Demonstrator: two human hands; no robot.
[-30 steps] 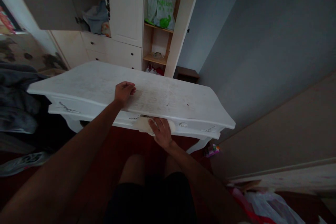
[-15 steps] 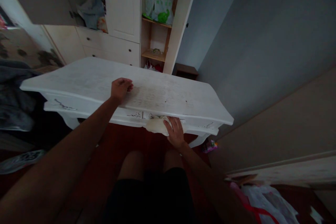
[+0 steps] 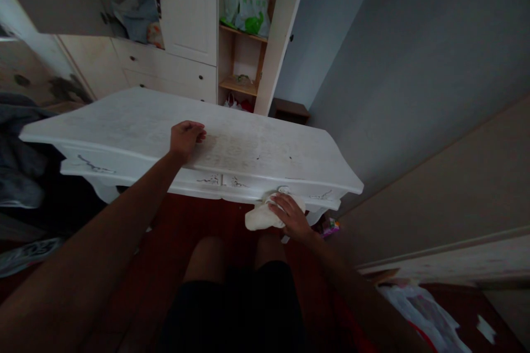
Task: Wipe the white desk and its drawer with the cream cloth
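A long white table (image 3: 290, 143) with carved drawer fronts and grey smudges on its top stands before me. My left hand (image 3: 186, 138) rests on the tabletop near the front edge, its fingers curled together; whether anything small is inside is hidden. With my right hand (image 3: 290, 214) I press a cream cloth (image 3: 260, 217) against the lower front of the table, right of the middle. Part of the cloth hangs down to the left of the fingers.
Behind the table is a white wardrobe (image 3: 186, 16) with open doors and plastic bags (image 3: 252, 3) on a shelf. Dark clothes (image 3: 20, 160) lie at the left. A grey wall (image 3: 414, 94) runs along the right, with a plastic bag (image 3: 418, 309) at the lower right.
My right hand and the cloth have moved right and slightly down along the table front, uncovering a carved drawer ornament. My left hand has stayed at about the same spot on the top.
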